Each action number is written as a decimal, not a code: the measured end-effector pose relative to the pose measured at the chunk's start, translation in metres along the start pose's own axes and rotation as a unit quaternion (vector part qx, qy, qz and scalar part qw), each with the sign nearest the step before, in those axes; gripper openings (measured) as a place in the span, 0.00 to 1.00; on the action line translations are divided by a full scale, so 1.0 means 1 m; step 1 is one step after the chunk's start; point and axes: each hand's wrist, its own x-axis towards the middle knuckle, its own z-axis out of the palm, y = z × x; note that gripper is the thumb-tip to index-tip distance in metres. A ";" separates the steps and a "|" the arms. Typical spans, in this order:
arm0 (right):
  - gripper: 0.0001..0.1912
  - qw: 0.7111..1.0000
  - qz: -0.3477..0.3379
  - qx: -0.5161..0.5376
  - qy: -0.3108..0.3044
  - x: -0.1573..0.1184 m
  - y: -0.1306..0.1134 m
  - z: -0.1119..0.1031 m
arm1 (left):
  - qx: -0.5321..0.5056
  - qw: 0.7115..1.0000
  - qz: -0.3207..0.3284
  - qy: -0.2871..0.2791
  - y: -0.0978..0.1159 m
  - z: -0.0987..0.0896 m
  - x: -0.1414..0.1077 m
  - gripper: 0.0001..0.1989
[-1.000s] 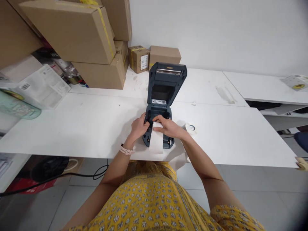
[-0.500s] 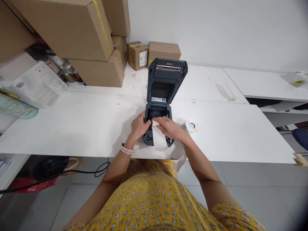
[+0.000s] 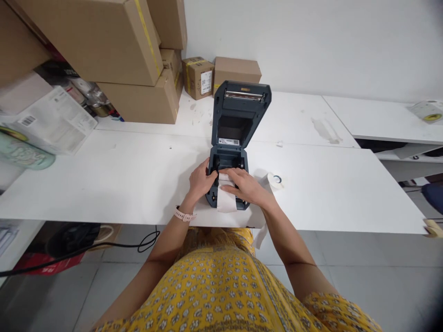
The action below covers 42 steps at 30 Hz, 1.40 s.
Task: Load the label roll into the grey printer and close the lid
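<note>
A dark label printer (image 3: 230,159) stands on the table with its lid (image 3: 240,113) raised. My left hand (image 3: 201,180) grips the printer's left side wall, with the thumb over the inner edge. Inside the printer, my right hand (image 3: 244,185) is on the white label paper (image 3: 226,199), its fingers across the upper part and its thumb lower down. The strip runs down over the printer's front edge. To the right of the printer, close to my right wrist, lies a white label roll (image 3: 273,181); a loose paper strip (image 3: 260,237) hangs over the table's front edge.
Cardboard boxes (image 3: 138,102) are stacked at the back left. A small taped box (image 3: 198,78) and a flat box (image 3: 238,69) stand behind the printer. A green bottle (image 3: 27,151) lies at the far left. Below the table runs a black cable (image 3: 128,247).
The label paper has shifted slightly left and lies straighter over the printer's front. My right thumb has spread away from the fingers. My left hand stays at the printer's side.
</note>
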 end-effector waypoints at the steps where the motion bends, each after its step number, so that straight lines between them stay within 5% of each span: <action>1: 0.24 1.000 -0.002 0.001 0.005 -0.001 0.000 0.001 | -0.003 1.000 -0.001 0.000 0.000 0.000 0.000 0.29; 15: 0.30 0.999 -0.010 0.037 0.000 -0.001 0.005 0.002 | 0.005 0.999 0.017 0.027 -0.004 0.001 -0.001 0.30; 18: 0.31 0.999 -0.004 0.041 -0.008 0.000 0.007 0.001 | -0.001 0.990 0.092 0.104 -0.003 0.004 -0.008 0.30; 21: 0.30 0.999 0.002 0.042 -0.009 0.001 0.008 0.000 | -0.014 0.966 0.204 0.156 0.000 0.008 -0.024 0.17; 23: 0.29 0.999 0.001 0.046 -0.010 0.000 0.008 0.000 | -0.017 0.956 0.265 0.126 0.002 0.012 -0.035 0.08; 26: 0.29 0.999 -0.001 0.052 -0.016 0.000 0.008 -0.001 | -0.014 0.947 0.314 0.065 0.001 0.018 -0.046 0.08; 37: 0.38 0.994 -0.018 0.074 -0.083 0.000 0.011 -0.024 | 0.044 0.929 0.364 0.038 -0.002 0.018 -0.046 0.15; 42: 0.26 0.992 0.003 0.103 -0.074 -0.004 0.012 -0.054 | 0.044 0.929 0.367 0.015 -0.002 0.017 -0.046 0.16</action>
